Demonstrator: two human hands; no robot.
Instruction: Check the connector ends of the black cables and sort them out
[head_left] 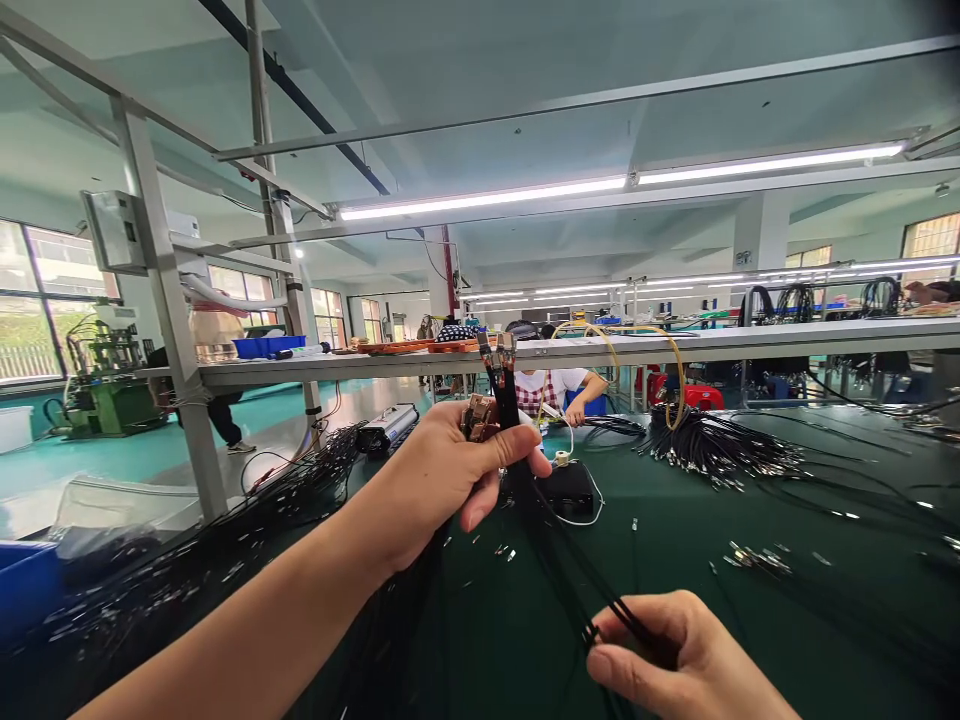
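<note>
- In the head view, the left hand (465, 455) is just below the centre, toward 6 o'clock, its thumb pressed against the fingers around a bunch of black cables (508, 402)
- These cables stand upright above that grip, their metal connectors (502, 346) at the centre, pointing to 12 o'clock
- A second cluster of connectors (477, 415) sits in the crook of the same hand, on the 9 o'clock side of the upright cables
- Below the grip, the black cables run down toward 5 o'clock, spreading into separate strands
- The right hand (694, 665) is at 5 o'clock, thumb and forefinger narrowed around those strands, lower down than the left hand
- Both hands are over a dark green worktop (667, 530), with small loose metal pieces (506, 553) on it at 6 o'clock
- A black box (568, 488) with a white cord is at 5 o'clock, between the two hands and farther back
- A large fan of cables (720, 450) lies between 3 and 4 o'clock, its shiny tips toward the wearer; another group of tips (757, 558) is at 4 o'clock
- Toward 8 o'clock are a heap of dark cables (300, 495), a silver device (386, 430) near it, and a blue bin (26, 580) at the edge
- A long shelf (375, 371) crosses from 9 to 3 o'clock, bearing a blue tray (270, 346) at 9 o'clock
- Past the shelf, between 3 and 4 o'clock, a co-worker in a checked garment (536, 393) sits partly hidden
</note>
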